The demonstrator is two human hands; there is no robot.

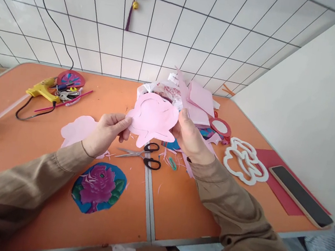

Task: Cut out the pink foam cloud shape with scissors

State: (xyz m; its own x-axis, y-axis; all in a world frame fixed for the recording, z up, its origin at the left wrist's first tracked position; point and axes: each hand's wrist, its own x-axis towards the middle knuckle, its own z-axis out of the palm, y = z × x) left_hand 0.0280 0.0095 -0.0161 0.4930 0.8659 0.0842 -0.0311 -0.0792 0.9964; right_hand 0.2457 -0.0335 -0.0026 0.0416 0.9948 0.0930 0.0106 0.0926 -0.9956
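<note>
Both hands hold up a pink cloud-shaped paper cutout [153,117] above the orange table [175,201]. My left hand [107,131] pinches its left edge between thumb and fingers. My right hand [189,137] grips its right edge. Below the cutout lie black-handled scissors [144,155] with pink paper scraps around them. A second pink cutout [76,129] lies flat on the table behind my left hand. A round fabric piece printed with a purple rose [99,188] lies near my left forearm.
A yellow glue gun [43,89] with its cord, keys and a round red fan sit at back left. Pink sheets [200,101] and a plastic bag are at the back. A white cloud-shaped frame [245,161], red paper and a phone [301,196] lie right.
</note>
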